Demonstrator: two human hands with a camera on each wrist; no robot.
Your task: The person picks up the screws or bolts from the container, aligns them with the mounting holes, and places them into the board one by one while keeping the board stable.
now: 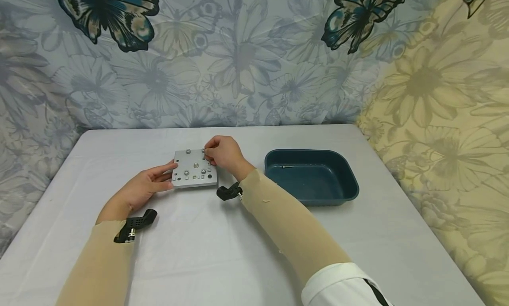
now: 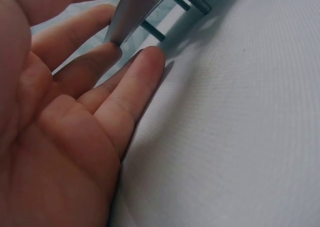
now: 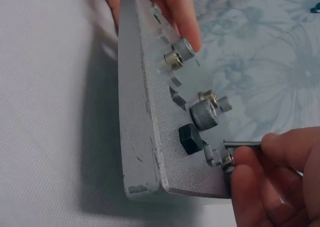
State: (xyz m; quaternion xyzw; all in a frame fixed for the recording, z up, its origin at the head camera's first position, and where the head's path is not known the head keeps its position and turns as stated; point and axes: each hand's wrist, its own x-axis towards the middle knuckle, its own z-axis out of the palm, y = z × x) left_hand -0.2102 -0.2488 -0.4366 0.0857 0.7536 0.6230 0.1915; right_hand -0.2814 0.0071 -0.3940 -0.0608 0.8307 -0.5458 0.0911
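Note:
A thick grey metal plate (image 1: 188,159) is studded with several screws and small square and round pieces. At its left edge my left hand (image 1: 139,189) grips it, thumb near the front corner and fingers further back. My right hand (image 1: 226,155) is over the plate's back right part, pinching a thin metal pin (image 3: 242,144) between thumb and forefinger. Close to that pin stand a knurled screw head (image 3: 205,115) and a black hexagonal piece (image 3: 190,139). Threaded screw ends (image 2: 197,0) stick out of the plate's underside in the left wrist view.
Right of the plate stands a dark teal tray (image 1: 351,182), with a thin metal piece (image 1: 287,167) lying inside. A white cloth (image 1: 191,253) covers the table. Behind it hangs a curtain (image 1: 238,76) printed with flowers and butterflies.

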